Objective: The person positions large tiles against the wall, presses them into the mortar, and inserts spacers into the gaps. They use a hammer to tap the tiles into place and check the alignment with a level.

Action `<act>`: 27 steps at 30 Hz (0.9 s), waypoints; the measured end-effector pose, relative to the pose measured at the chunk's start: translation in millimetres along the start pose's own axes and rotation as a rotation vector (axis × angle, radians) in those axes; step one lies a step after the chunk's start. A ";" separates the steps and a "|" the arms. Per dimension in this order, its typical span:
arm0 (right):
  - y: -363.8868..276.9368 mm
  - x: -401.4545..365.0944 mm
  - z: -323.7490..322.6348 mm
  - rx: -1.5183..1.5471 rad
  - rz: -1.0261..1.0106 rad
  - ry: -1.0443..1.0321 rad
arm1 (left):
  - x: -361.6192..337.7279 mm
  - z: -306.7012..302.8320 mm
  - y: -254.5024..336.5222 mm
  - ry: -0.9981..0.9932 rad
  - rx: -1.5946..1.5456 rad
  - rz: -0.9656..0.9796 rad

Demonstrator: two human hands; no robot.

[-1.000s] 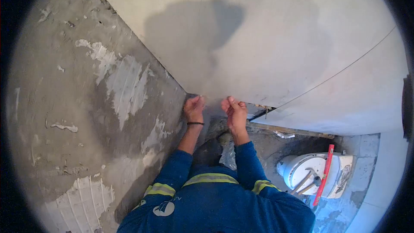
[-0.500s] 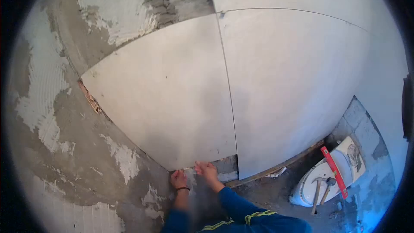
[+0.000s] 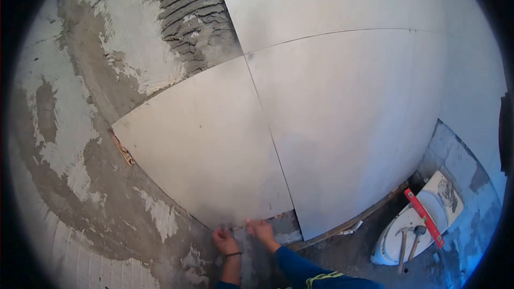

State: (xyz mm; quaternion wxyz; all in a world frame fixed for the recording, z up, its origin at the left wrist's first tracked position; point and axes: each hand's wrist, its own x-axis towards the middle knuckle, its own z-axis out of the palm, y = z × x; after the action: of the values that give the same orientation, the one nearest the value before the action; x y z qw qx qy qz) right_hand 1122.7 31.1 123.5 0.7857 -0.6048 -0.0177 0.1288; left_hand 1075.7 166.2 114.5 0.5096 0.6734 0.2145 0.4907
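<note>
A large white tile (image 3: 198,150) stands against the wall, and both of my hands are at its lower edge. My left hand (image 3: 225,242), with a dark band at the wrist, has its fingers curled together near the tile's bottom left corner. Just to the right, my right hand (image 3: 261,230) is closed with fingertips at the same edge. Whatever lies between the fingers of either hand is too small and blurred to make out. To the right, a bigger-looking white tile (image 3: 348,118) adjoins it along a thin joint.
Ridged grey adhesive (image 3: 187,10) shows above the tile. A wood strip (image 3: 342,222) runs under the right tile. At lower right, a white toilet (image 3: 386,243) carries a red spirit level (image 3: 424,218), a hammer (image 3: 402,249) and a mallet (image 3: 417,233). Rough plastered wall (image 3: 123,203) is at left.
The view has shifted upward and turned slightly, showing more ridged adhesive. Both hands stay at the tile's lower edge, with the fingers shifting slightly.
</note>
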 end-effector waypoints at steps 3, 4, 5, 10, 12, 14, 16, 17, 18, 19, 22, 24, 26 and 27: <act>0.4 -1.8 7.4 0.156 0.170 0.072 | 26.6 28.3 156.5 -0.239 -0.027 0.286; 0.1 -3.7 8.8 0.140 0.169 0.064 | 34.2 36.6 218.8 -0.290 0.073 0.505; 1.0 -4.9 9.8 0.143 0.165 0.060 | 37.5 45.4 274.5 -0.384 0.065 0.546; -18.2 -12.8 2.1 -0.129 0.033 -0.049 | 79.2 112.4 410.1 -0.285 0.231 1.288; -19.3 -9.4 1.0 -0.114 0.097 -0.031 | 95.5 133.2 435.2 -0.215 0.282 1.324; -18.7 -2.3 -0.8 -0.145 0.122 -0.070 | 104.9 140.4 446.1 -0.186 0.319 1.330; -17.0 -1.3 -5.7 -0.167 0.152 -0.101 | 108.6 143.4 450.0 -0.173 0.356 1.338; -23.0 -2.9 -7.2 -0.157 0.170 -0.123 | 108.1 143.3 451.7 -0.177 0.375 1.350; -28.4 -4.8 -8.7 -0.146 0.187 -0.143 | 108.2 143.6 453.3 -0.184 0.394 1.361; -31.5 -8.9 -10.5 -0.149 0.194 -0.144 | 108.5 143.8 453.5 -0.186 0.397 1.354; -21.0 -7.3 -17.8 -0.161 0.169 -0.140 | 113.9 144.2 454.2 -0.228 0.374 1.310; 2.3 -9.5 -30.5 -0.151 0.116 -0.193 | 122.0 144.5 439.8 -0.213 0.238 1.350; 50.4 0.6 -56.2 -1.149 -0.815 -0.246 | 102.1 125.0 426.1 -0.255 0.125 1.226; 59.7 -11.0 -72.1 -0.434 -0.297 -0.361 | 93.2 113.5 407.2 -0.274 0.103 1.148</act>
State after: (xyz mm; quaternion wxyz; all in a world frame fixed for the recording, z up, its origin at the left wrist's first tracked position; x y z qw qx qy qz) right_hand 1114.5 -25.4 48.5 0.6328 -0.7163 -0.2721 0.1112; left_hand 1129.2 27.5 521.0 0.1524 0.7629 -0.2284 0.5853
